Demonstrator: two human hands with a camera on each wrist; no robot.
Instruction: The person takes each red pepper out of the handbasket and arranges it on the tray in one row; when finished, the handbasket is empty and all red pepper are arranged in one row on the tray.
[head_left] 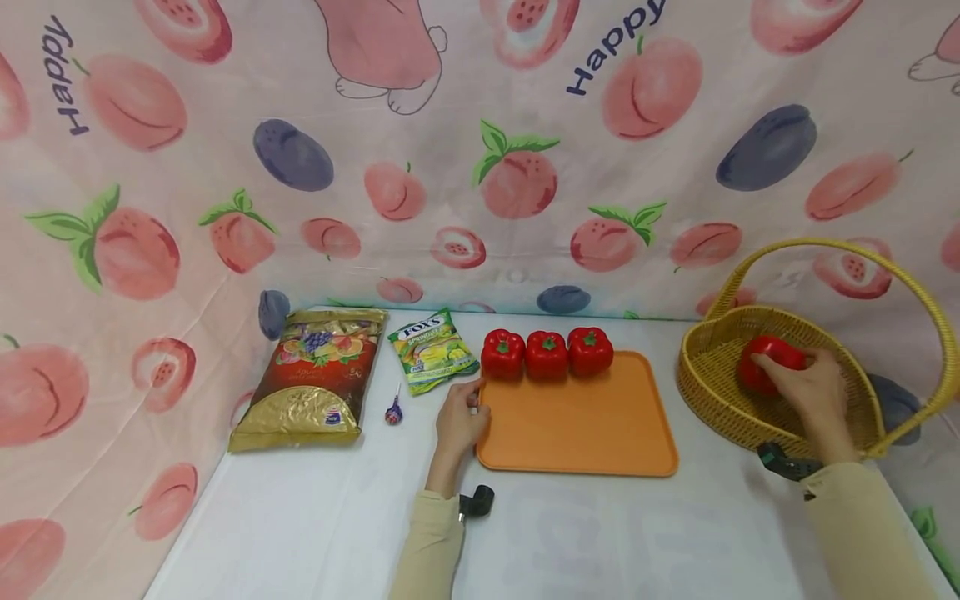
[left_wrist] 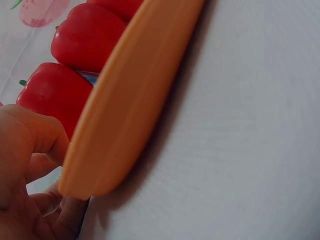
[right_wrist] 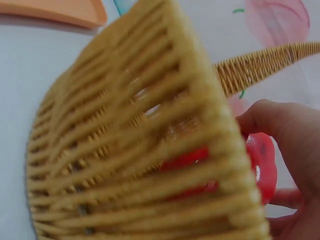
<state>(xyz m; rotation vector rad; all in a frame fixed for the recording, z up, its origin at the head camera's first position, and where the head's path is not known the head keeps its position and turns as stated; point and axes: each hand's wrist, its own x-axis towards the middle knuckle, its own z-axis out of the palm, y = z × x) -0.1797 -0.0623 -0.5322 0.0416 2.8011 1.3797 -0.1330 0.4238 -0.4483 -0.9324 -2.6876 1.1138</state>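
At the left edge of an orange tray (head_left: 577, 429), my left hand (head_left: 459, 417) grips the rim between thumb and fingers; its wrist view shows the fingers (left_wrist: 47, 132) curled at the tray's end. Three red bell peppers, a left one (head_left: 502, 354), a middle one (head_left: 547, 356) and a right one (head_left: 590, 351), stand in a row along the tray's far side. Over on the right, my right hand (head_left: 817, 392) holds another red bell pepper (head_left: 767, 364) inside a yellow wicker basket (head_left: 701, 400). The basket's wall partly hides that pepper (right_wrist: 262, 165) in the right wrist view.
Left of the tray lie a green candy packet (head_left: 431, 350), a small wrapped lollipop (head_left: 393, 411) and a large red-and-gold bag (head_left: 315, 379). The basket's tall handle (head_left: 930, 308) arches over it. A fruit-print cloth (head_left: 465, 192) hangs behind the white table (head_left: 300, 525).
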